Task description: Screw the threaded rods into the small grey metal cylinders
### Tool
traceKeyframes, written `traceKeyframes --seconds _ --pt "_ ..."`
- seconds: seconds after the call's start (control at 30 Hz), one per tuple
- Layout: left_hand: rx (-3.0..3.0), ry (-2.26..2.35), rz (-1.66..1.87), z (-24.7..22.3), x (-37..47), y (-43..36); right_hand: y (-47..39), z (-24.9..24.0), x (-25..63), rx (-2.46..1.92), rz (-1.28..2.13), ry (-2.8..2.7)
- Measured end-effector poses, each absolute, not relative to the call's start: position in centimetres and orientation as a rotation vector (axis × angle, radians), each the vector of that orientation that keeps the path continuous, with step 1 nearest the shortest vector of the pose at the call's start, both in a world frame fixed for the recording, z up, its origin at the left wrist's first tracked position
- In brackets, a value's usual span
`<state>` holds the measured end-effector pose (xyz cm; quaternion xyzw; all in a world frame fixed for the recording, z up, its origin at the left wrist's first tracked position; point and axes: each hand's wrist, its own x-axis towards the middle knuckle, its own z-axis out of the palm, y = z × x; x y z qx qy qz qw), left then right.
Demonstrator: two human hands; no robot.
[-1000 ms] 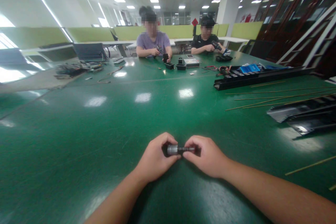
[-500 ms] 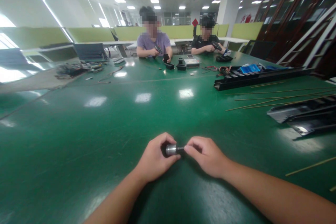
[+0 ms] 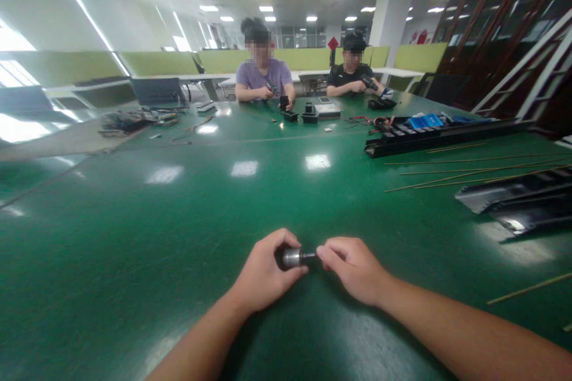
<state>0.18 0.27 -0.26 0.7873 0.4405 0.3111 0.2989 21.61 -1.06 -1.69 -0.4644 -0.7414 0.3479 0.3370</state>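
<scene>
Close to me, a short silver metal cylinder with a thin dark shaft (image 3: 292, 258) lies sideways above the green tabletop (image 3: 187, 238). I cannot make out its exact kind. My left hand (image 3: 268, 274) curls round the cylinder's left end, thumb below and fingers above, partly hiding it. The shaft points right, towards my right hand (image 3: 353, 268). There the thumb and forefinger are pinched together at the shaft's tip, which they cover.
Thin yellowish rods (image 3: 451, 177) and dark metal channels (image 3: 504, 202) lie to the right. Farther back is a long black rail (image 3: 393, 146) with a blue packet (image 3: 425, 121). Two people across the table hold power drills (image 3: 272, 89), near small black boxes (image 3: 310, 114).
My right hand's pinch has shifted slightly right along the shaft, so a little more of it shows. The left hand keeps its hold. The view has tilted slightly.
</scene>
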Motion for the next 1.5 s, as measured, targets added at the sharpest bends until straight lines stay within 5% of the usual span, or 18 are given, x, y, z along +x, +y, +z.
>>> traceKeyframes --seconds 1.5 --pt "1.839 1.283 0.890 -0.06 -0.19 0.86 -1.27 -1.49 21.29 -1.241 0.937 -1.744"
